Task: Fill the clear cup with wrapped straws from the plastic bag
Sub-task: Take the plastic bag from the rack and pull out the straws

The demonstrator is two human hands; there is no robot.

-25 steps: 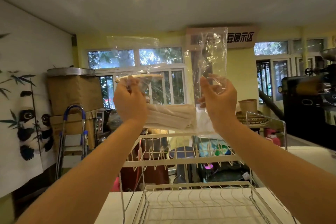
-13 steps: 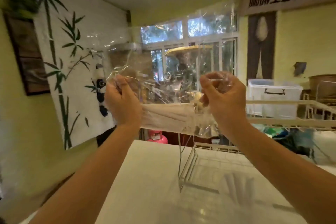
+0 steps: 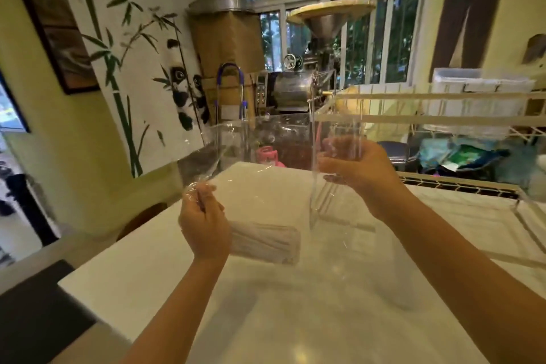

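Observation:
I hold a clear plastic bag point(image 3: 266, 183) in the air above the white table point(image 3: 295, 304). My left hand point(image 3: 204, 227) pinches the bag's left edge, lower down. My right hand point(image 3: 354, 170) grips its right edge, higher up. A bundle of paper-wrapped straws point(image 3: 266, 242) lies in the bottom of the bag, just right of my left hand. The bag's upper part is see-through and crinkled. No clear cup shows in this view.
A white wire dish rack point(image 3: 443, 120) stands at the table's right side. Behind the table are a metal machine with a funnel point(image 3: 325, 23), a blue-handled trolley point(image 3: 230, 91) and a panda wall hanging point(image 3: 133, 68). A dark surface point(image 3: 38, 319) sits at the lower left.
Both hands have come down with the bag from eye level to just above the table, the left hand lower than the right. The view has turned left and tilted down.

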